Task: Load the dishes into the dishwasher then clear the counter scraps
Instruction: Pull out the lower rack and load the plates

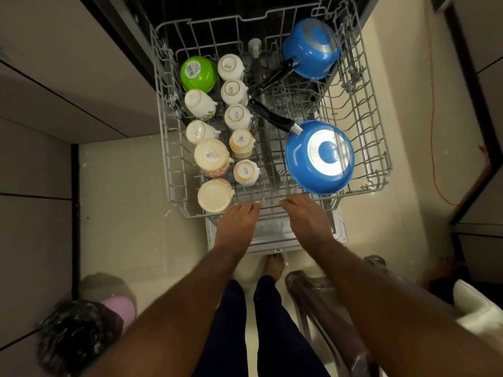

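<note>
The grey wire dishwasher rack [362, 170] is pulled out over the open door. On its left side stand several upturned white cups [236, 117] and a green bowl [198, 74]. A blue frying pan [319, 157] lies face down at the right front, and a blue saucepan [310, 49] sits at the back right. My left hand [238, 223] and my right hand [307, 217] both rest on the rack's front rail, fingers laid fairly straight over the wire.
The open dishwasher door [275, 240] lies under the rack. A bin with a black bag [73, 333] stands at the lower left. A brown transparent chair [326, 308] is at the lower right. Cabinets flank both sides, and an orange cable [432, 148] runs along the right floor.
</note>
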